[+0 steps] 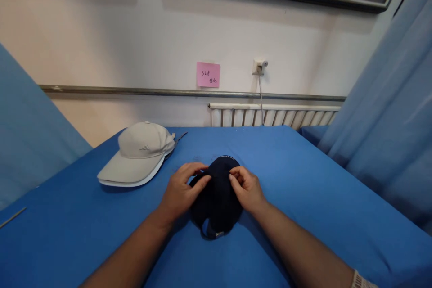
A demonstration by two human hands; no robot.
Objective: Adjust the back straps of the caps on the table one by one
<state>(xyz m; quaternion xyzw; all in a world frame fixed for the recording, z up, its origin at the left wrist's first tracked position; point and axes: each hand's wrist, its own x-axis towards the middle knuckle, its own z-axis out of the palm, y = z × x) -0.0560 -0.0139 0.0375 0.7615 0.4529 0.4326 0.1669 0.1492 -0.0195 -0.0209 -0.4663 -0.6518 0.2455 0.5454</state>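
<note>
A dark navy cap (218,198) lies on the blue table cover (303,198), its back strap and buckle toward me. My left hand (182,191) rests on the cap's left side, fingers curled onto the fabric. My right hand (246,186) pinches the cap's fabric near its top right. Both hands are closed on the cap.
A beige cap (140,153) with a white-edged brim sits at the back left of the table. Blue curtains (388,121) hang on both sides. Behind the table are a white radiator (273,117), a pink note (208,74) and a wall plug with a cord (259,68).
</note>
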